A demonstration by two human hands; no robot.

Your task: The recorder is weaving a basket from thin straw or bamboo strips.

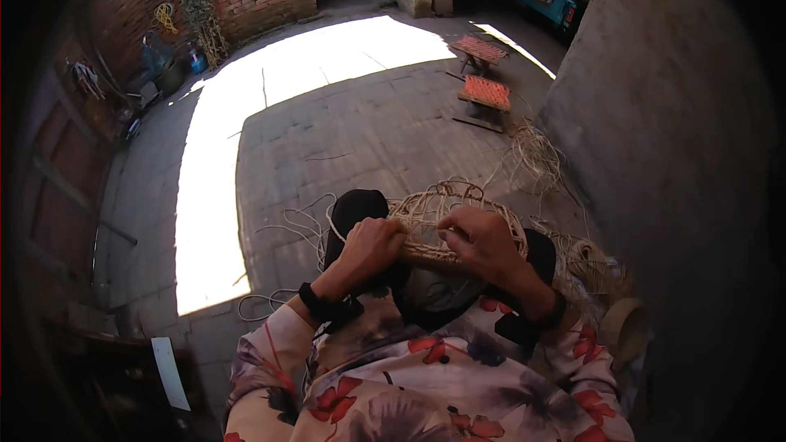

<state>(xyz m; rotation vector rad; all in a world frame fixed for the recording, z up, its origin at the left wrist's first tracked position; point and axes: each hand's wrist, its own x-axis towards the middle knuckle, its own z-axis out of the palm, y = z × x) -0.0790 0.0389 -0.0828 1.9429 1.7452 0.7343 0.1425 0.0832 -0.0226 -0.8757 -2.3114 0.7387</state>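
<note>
A piece of beige cord work (431, 250) rests across my lap between my knees, with its strands bundled along the near edge and looping loosely at the far side. My left hand (375, 244) is closed on the left end of that near edge. Just right of its middle, my right hand (483, 239) is raised over the strands, with thumb and fingers pinched together on the cord. The exact strand in the pinch is too small to make out. Loose cord ends (307, 232) trail past my left knee.
Tangled cord (534, 155) lies on the paved floor ahead to the right, with more coils beside my right leg. Two low stools with red woven seats (486, 92) stand beyond. A grey wall (655, 155) rises close on the right. A white strip (170, 372) is at lower left.
</note>
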